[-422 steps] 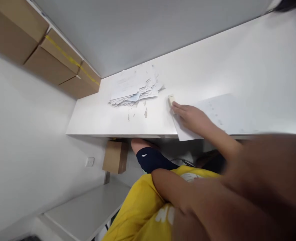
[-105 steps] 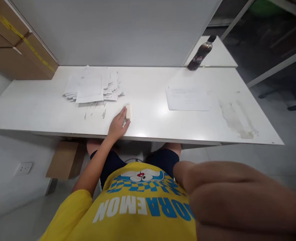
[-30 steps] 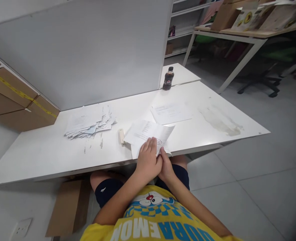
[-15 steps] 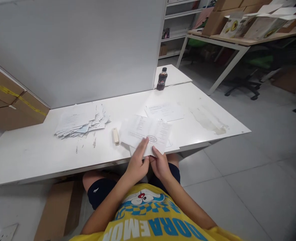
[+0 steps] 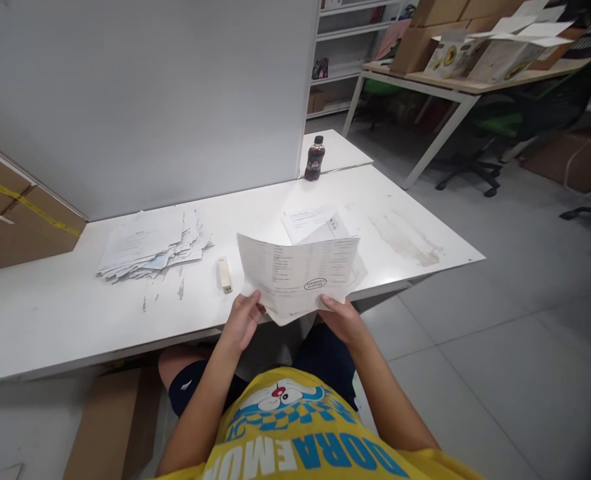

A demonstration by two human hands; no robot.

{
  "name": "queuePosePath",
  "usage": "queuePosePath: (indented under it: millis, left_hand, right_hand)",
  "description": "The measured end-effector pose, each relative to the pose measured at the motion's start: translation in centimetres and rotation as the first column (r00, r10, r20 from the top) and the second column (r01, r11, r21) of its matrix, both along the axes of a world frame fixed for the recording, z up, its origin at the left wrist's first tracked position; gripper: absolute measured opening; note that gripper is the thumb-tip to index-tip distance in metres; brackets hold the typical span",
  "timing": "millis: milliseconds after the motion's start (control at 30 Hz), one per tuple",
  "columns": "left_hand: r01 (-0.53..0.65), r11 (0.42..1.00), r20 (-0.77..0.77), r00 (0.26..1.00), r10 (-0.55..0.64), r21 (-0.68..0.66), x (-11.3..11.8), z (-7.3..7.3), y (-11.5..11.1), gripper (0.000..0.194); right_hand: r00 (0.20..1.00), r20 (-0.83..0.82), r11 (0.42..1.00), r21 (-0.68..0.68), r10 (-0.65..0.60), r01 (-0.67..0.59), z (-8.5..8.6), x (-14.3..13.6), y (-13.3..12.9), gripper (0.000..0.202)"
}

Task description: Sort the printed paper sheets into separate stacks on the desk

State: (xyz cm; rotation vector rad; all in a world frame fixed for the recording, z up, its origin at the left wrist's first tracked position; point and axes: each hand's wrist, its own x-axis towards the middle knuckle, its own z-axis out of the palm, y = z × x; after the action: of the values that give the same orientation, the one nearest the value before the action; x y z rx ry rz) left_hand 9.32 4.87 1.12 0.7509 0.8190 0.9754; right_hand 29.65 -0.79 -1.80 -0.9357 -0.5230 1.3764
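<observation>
A printed sheet of paper (image 5: 295, 270) with an oval stamp is held up at the table's front edge, bowed and creased in the middle. My left hand (image 5: 244, 321) pinches its lower left corner, thumb on the printed side. At the lower right, my right hand (image 5: 343, 317) grips the sheet, its thumb on top and its fingers hidden behind. Behind the sheet, a few loose papers (image 5: 305, 223) lie on the table. To the left of the sheet rests a cream stapler-like object (image 5: 224, 275); its exact kind I cannot make out.
A messy stack of papers (image 5: 145, 240) lies on the white table (image 5: 65, 307) at left. A dark drink bottle (image 5: 314, 160) stands by the grey partition (image 5: 175, 100). Cardboard boxes (image 5: 40, 220) sit at the far left. Another desk (image 5: 425, 77) carries boxes, with an office chair (image 5: 485, 160) nearby.
The sheet has been opened out wider and raised. My left hand has moved left to its corner, my right hand slightly right. More of the papers behind now shows.
</observation>
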Motion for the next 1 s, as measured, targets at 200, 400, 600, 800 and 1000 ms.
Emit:
queuePosePath:
  millis: [200,400,600,800,1000]
  left_hand:
    - [-0.226,0.956,-0.144,0.956,0.254,0.185,-0.9,-1.2,0.1,0.043]
    - [-0.284,0.899,-0.208,0.908,0.364,0.334,-1.6,-2.5,1.4,0.04]
    - [-0.122,0.778,-0.275,0.892,0.358,0.617,-1.5,-3.5,3.8,0.027]
    - [-0.135,0.696,-0.234,0.883,0.408,0.705,-0.7,-4.8,5.7,0.022]
    - [-0.202,0.669,-0.195,0.862,0.468,0.715,-0.7,-6.3,5.8,0.03]
  right_hand:
    - [0.945,0.297,0.984,-0.149,0.14,-0.099,-1.3,2.2,-0.3,0.039]
    - [0.88,0.475,0.997,-0.061,-0.011,0.046,-2.1,3.1,-0.1,0.03]
    - [0.783,0.568,0.964,0.082,-0.253,0.252,-3.6,3.7,1.2,0.029]
    - [0.784,0.492,0.925,0.237,-0.378,0.297,-5.1,4.7,2.4,0.058]
    - [0.815,0.499,0.949,0.254,-0.294,0.188,-4.9,3.9,3.5,0.063]
